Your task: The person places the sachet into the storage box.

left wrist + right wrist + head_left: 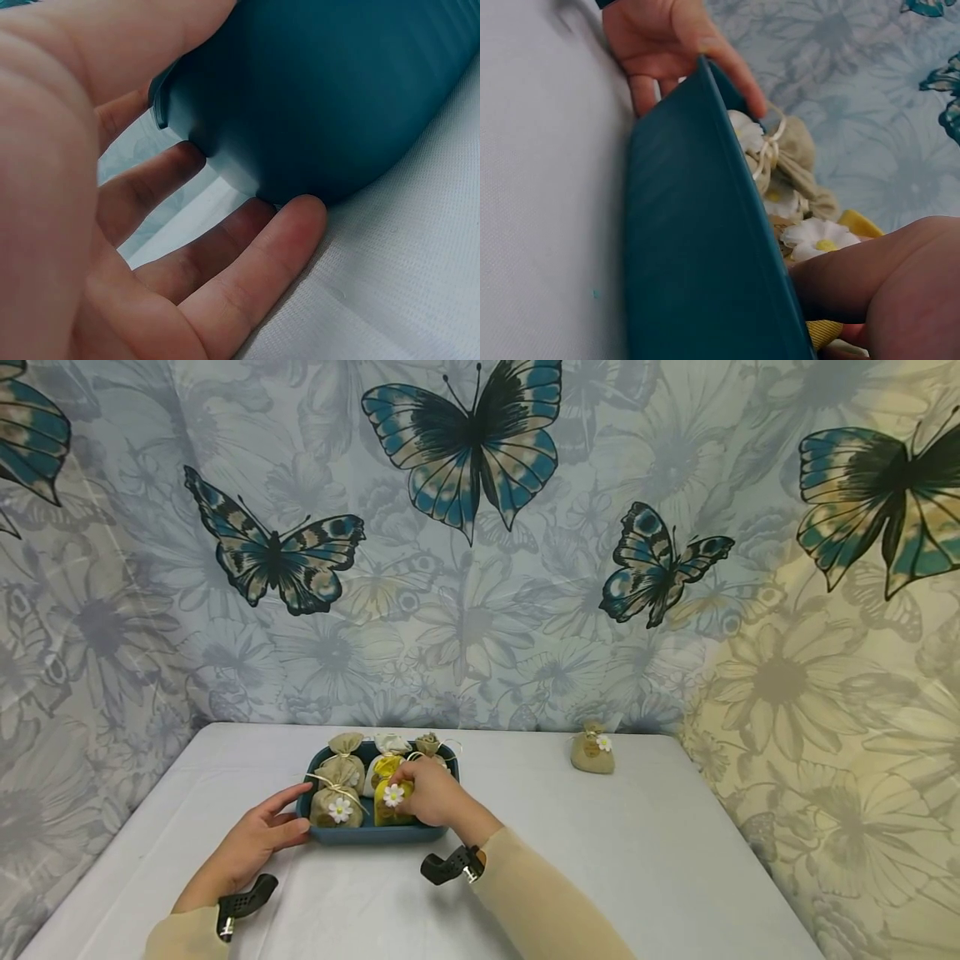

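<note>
A blue tray [375,836] on the table holds several small drawstring sachets. My right hand [435,793] reaches over the tray's front wall and pinches a yellow sachet [382,814] with a white flower, at the front middle. In the right wrist view the thumb partly covers that white flower [817,238]. My left hand [262,839] lies against the tray's left end, its fairly straight fingers touching the outer wall [315,97]. Beside the yellow sachet, at the front left, sits a beige sachet [324,810]. Behind them are another beige one [341,768] and a white one [392,744].
A lone beige sachet [592,756] with a white flower stands at the table's back right. White cloth [600,860] covers the table. Behind it hangs a butterfly-patterned backdrop [480,635]. Another small sachet [427,744] shows at the tray's back right, partly behind my right hand.
</note>
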Demonstrator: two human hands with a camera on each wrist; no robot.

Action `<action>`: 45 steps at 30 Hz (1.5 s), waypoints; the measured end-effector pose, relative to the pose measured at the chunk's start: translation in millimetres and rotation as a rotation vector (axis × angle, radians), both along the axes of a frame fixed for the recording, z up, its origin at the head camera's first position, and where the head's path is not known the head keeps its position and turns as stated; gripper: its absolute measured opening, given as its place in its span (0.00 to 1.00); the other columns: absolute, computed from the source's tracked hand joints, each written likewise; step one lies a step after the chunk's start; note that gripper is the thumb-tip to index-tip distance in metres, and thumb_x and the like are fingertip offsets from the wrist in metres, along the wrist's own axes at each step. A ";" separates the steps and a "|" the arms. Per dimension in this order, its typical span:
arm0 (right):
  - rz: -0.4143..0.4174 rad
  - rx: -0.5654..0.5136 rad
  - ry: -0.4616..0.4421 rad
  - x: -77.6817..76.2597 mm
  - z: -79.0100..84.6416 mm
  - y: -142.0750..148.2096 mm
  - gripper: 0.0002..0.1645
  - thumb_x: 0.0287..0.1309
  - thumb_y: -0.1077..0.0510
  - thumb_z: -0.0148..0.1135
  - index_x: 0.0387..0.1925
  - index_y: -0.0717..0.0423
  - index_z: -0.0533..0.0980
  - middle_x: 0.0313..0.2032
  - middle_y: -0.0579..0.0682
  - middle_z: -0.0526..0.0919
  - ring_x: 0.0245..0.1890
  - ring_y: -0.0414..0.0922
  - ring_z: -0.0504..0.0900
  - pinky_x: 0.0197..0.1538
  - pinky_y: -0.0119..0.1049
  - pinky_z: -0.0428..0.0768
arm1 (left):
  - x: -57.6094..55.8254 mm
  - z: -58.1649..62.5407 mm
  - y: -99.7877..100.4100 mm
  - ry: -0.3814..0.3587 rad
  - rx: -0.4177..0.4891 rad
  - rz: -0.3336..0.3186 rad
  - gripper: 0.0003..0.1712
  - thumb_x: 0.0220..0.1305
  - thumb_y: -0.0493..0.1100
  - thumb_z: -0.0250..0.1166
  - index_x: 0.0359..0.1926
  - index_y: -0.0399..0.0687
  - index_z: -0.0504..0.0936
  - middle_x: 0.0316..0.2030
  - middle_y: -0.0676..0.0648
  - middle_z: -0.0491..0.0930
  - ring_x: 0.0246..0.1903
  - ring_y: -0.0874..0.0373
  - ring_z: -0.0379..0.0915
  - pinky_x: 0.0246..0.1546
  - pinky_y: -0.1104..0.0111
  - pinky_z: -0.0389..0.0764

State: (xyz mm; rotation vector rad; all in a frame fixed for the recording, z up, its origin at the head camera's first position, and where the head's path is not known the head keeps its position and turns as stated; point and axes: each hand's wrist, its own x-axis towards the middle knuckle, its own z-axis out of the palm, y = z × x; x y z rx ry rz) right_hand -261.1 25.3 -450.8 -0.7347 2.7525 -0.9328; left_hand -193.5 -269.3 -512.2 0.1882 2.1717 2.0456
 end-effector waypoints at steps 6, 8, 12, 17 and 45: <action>0.005 0.043 0.031 -0.2 -3.9 -2.5 0.16 0.50 0.56 0.79 0.40 0.40 0.82 0.42 0.39 0.78 0.45 0.39 0.76 0.49 0.36 0.78 | 0.3 -0.3 0.1 -0.001 -0.003 -0.004 0.41 0.69 0.37 0.65 0.76 0.38 0.55 0.73 0.29 0.49 0.62 0.41 0.65 0.50 0.55 0.82; 0.007 0.051 0.040 0.2 -4.1 -2.6 0.17 0.50 0.56 0.79 0.41 0.40 0.82 0.42 0.38 0.78 0.45 0.39 0.77 0.48 0.35 0.78 | 0.4 -0.1 0.1 0.001 -0.005 -0.005 0.41 0.69 0.37 0.65 0.76 0.37 0.55 0.72 0.28 0.49 0.61 0.42 0.67 0.50 0.55 0.82; 0.019 0.061 0.047 0.9 -4.0 -1.6 0.17 0.51 0.57 0.78 0.43 0.41 0.83 0.42 0.38 0.80 0.45 0.39 0.77 0.48 0.34 0.78 | 0.4 0.1 0.4 0.000 0.003 -0.006 0.41 0.69 0.37 0.65 0.76 0.37 0.55 0.72 0.28 0.50 0.58 0.49 0.71 0.50 0.55 0.82; 0.068 0.082 0.040 0.0 -2.7 0.6 0.19 0.53 0.63 0.74 0.44 0.40 0.82 0.46 0.39 0.80 0.48 0.38 0.76 0.49 0.34 0.78 | 0.4 -0.4 -0.3 -0.004 0.012 -0.012 0.41 0.69 0.37 0.65 0.76 0.38 0.55 0.72 0.29 0.49 0.56 0.58 0.73 0.50 0.55 0.82; 0.029 -0.233 -0.155 3.9 11.4 34.7 0.23 0.61 0.67 0.67 0.57 0.49 0.81 0.53 0.49 0.81 0.48 0.45 0.82 0.41 0.34 0.83 | 1.6 1.7 1.6 -0.009 0.000 -0.005 0.41 0.69 0.37 0.65 0.76 0.38 0.55 0.74 0.30 0.46 0.67 0.32 0.55 0.50 0.55 0.82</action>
